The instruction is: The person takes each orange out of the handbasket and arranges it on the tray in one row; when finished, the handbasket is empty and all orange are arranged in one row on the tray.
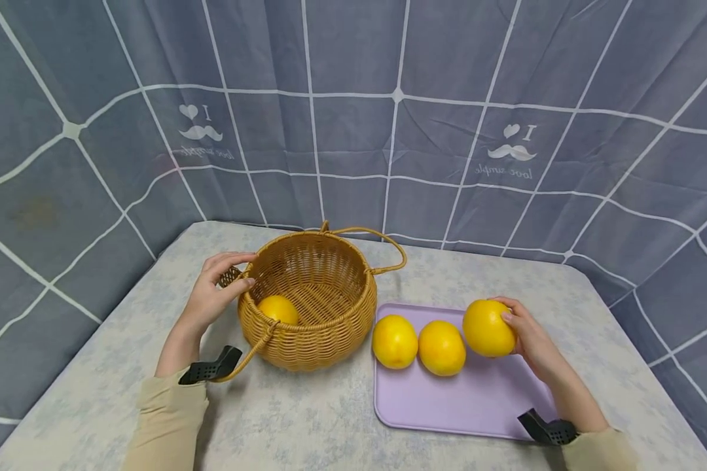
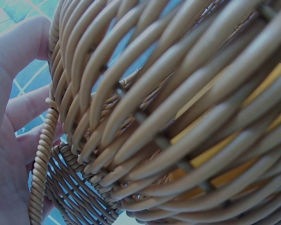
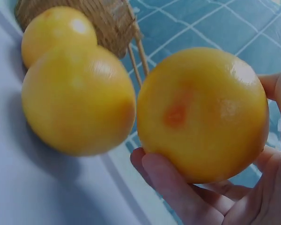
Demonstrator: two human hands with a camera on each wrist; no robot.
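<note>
My right hand (image 1: 533, 337) grips a round yellow citrus fruit (image 1: 489, 328) above the back right part of a lilac tray (image 1: 453, 409). In the right wrist view, the held fruit (image 3: 203, 115) has an orange blush, with thumb and fingers around its side. Two similar fruits, one at left (image 1: 395, 341) and one nearer the held fruit (image 1: 442, 348), sit side by side on the tray. My left hand (image 1: 215, 291) holds the left rim of a brown woven basket (image 1: 312, 343), thumb over the edge. Inside the basket lies another yellow fruit (image 1: 278, 309), partly hidden by the wall.
One basket handle (image 1: 397, 261) sticks out to the back right; another handle (image 1: 247, 356) hangs toward my left wrist. A grey curtain with white lines (image 1: 353, 137) rises behind the pale mottled table (image 1: 294, 418). The tray stands just right of the basket.
</note>
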